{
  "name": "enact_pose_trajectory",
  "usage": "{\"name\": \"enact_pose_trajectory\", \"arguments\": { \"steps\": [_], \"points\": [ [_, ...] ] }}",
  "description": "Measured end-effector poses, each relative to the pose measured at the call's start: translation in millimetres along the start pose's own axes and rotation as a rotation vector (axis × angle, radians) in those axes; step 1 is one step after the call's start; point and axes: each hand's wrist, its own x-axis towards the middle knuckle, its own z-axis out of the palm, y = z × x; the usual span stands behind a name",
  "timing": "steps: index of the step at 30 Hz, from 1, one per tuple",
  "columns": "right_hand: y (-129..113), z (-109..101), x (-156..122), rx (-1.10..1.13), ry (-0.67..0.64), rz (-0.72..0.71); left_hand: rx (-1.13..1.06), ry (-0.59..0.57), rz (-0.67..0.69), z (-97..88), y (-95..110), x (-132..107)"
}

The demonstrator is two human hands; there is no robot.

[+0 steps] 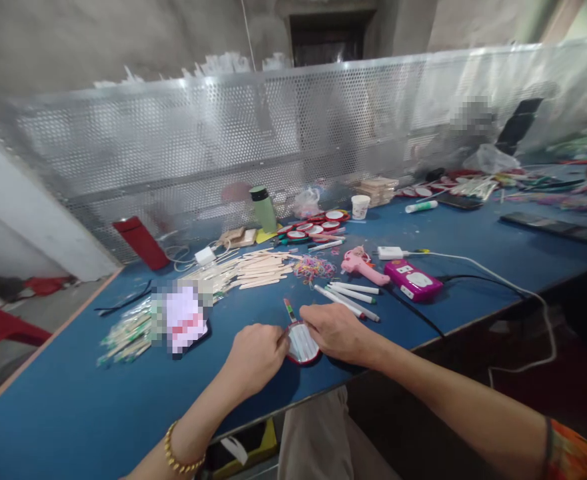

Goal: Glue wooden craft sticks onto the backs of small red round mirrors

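Note:
Near the table's front edge lies a small red-edged rounded pouch, its pale, shiny face turned up. My left hand pinches its left side with closed fingers. On the opposite edge, my right hand has its fingers curled and pressed against the pouch. A narrow strip with green and reddish parts sticks out beyond its far end, between the hands. Just right of my right hand are several white marker pens. The fingertips partly hide the pouch's upper corners.
Flat wooden sticks, loose rubber bands and a phone lie around the hands. A pink handheld device and a purple box with cables are to the right. Behind stand a green bottle, a paper cup and a perforated metal screen.

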Motion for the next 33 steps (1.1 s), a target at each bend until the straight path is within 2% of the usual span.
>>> {"name": "enact_pose_trajectory", "arguments": {
  "steps": [18,29,33],
  "points": [
    [4.5,8.0,0.3,0.003,0.054,-0.037,-0.016,0.012,0.003,-0.7,1.4,-1.4],
    [1.8,5.6,0.7,-0.050,-0.013,0.019,-0.058,0.060,0.001,4.0,-0.6,-1.3],
    [2.0,6.3,1.7,-0.044,-0.001,0.026,-0.098,0.073,-0.003,4.7,-1.8,-0.5]
  ]
}}
